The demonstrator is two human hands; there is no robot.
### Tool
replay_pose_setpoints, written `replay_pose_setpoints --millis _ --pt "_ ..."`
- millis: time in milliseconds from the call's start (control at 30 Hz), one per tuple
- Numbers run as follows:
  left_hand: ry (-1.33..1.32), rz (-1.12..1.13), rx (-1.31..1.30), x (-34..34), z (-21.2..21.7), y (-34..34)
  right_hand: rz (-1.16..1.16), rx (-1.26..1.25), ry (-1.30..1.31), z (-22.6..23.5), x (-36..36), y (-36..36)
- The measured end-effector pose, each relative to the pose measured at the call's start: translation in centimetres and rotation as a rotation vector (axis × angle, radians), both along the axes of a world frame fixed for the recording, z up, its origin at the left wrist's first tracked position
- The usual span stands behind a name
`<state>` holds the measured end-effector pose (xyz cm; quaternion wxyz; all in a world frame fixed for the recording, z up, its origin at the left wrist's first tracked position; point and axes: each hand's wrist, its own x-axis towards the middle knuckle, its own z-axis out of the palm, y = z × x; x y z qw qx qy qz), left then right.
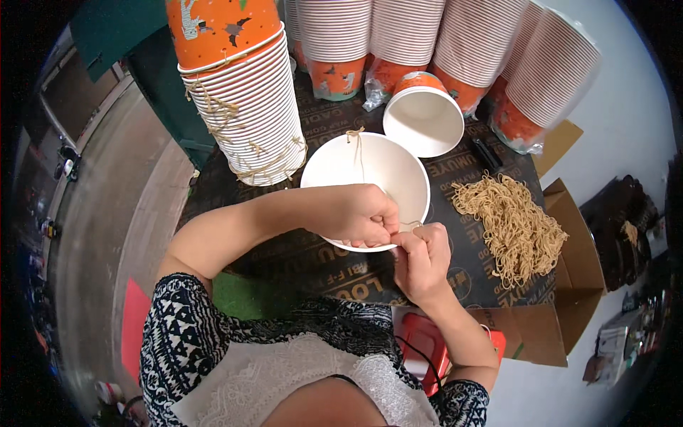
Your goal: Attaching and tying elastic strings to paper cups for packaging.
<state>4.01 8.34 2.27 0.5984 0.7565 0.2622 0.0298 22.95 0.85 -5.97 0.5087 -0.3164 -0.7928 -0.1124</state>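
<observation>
A paper bucket (331, 156) with a white inside stands open before me on the dark table. Tan cord (354, 133) is knotted at its far rim, and a strand hangs down the inner wall. My left hand (370, 213) reaches over the bucket, fingers closed at the near right rim. Against the outside of that rim, my right hand (425, 257) pinches with thumb and forefinger. A short loop of cord (410, 225) shows between the two hands; the fingertips hide its ends and any hole in the rim.
A tall stack of orange-printed buckets (245, 114), with cords hanging on it, stands at the left. Bagged bucket stacks (473, 35) line the back. One bucket (425, 117) lies tilted behind mine. Right are a cord heap (512, 228), a black object (486, 154) and a cardboard box (576, 263).
</observation>
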Motion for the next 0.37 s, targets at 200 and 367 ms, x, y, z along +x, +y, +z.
replay_pose_setpoints --millis 200,367 --pt "0.046 -0.021 -0.050 0.65 -0.08 0.60 0.006 -0.012 0.020 0.27 0.37 -0.07" --pt "0.068 -0.089 0.031 0.87 -0.65 0.76 0.010 -0.007 0.026 0.28 0.69 -0.21"
